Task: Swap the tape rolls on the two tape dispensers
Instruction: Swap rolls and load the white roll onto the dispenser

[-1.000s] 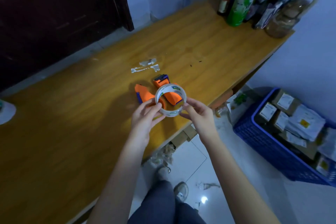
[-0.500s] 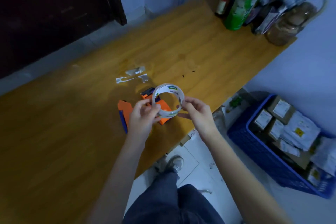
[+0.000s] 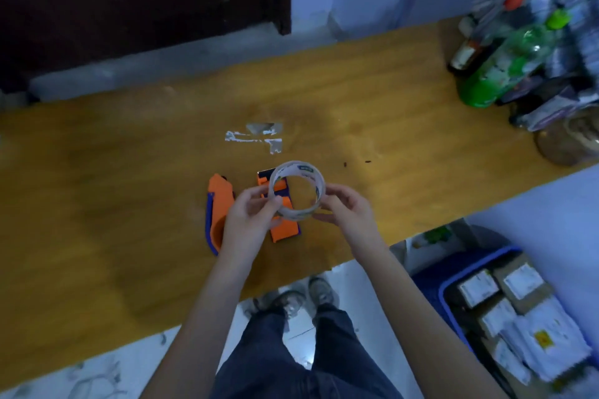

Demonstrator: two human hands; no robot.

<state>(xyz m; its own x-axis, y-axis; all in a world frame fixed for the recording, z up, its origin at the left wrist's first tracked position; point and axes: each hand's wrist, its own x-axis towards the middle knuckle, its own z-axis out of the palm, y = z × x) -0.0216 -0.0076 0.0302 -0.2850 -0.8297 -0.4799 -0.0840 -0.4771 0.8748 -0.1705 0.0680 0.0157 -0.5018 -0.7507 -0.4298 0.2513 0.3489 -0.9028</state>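
1. The person holds a clear tape roll (image 3: 296, 190) up in the air, just above the wooden bench (image 3: 356, 100).
2. The left hand (image 3: 251, 215) pinches one side of the roll. The right hand (image 3: 348, 207) pinches the other side.
3. Two orange tape dispensers lie on the bench under the hands. One orange dispenser (image 3: 217, 207) is to the left. The other dispenser (image 3: 282, 223) is right below the roll.
4. The roll could slip and drop, because only fingertips hold it.
5. The loose sticky end could stick to a finger or fold onto itself.
6. The roll could go on backwards, and then the tape would not pull out.
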